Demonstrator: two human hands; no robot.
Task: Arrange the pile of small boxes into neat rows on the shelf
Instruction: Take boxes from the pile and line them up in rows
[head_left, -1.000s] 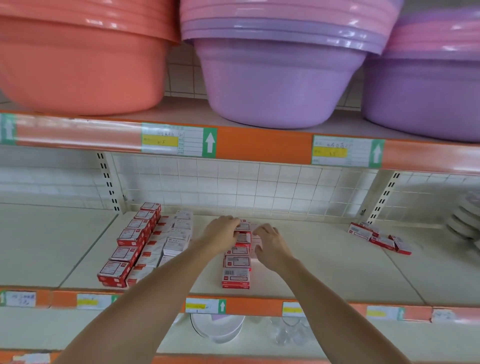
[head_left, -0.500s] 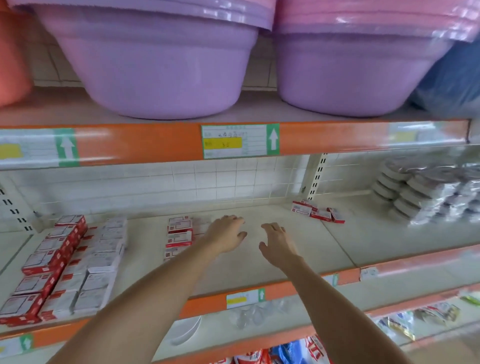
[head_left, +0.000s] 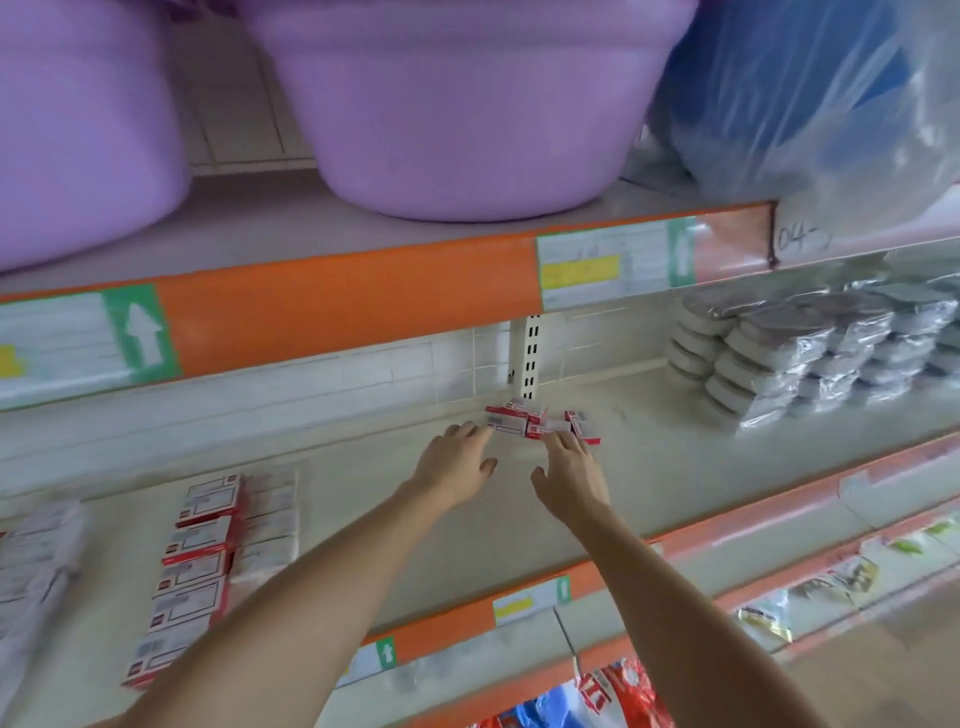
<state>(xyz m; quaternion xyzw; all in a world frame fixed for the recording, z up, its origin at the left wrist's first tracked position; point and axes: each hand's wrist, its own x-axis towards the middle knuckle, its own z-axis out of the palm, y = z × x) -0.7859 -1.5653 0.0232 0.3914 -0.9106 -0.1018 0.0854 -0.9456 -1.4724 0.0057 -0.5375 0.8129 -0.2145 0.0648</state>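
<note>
A small pile of red-and-white boxes (head_left: 540, 423) lies jumbled at the back of the cream shelf (head_left: 649, 483), by the slotted upright. My left hand (head_left: 457, 462) reaches toward it with straight fingers, fingertips just short of the leftmost box. My right hand (head_left: 569, 470) is stretched out palm down, its fingertips at the pile's front edge. Neither hand holds anything. Neat rows of the same boxes (head_left: 202, 561) lie at the left of the shelf, front to back.
Purple basins (head_left: 467, 114) and a blue plastic-wrapped bundle (head_left: 810, 93) fill the shelf above. Stacks of wrapped grey round items (head_left: 810, 353) stand at the right. Orange shelf edges (head_left: 337, 317) carry price labels. Packets lie on the lower shelf (head_left: 810, 597).
The view has swung right. Both hands left the arranged rows at the left and moved across the shelf to the loose pile at the back.
</note>
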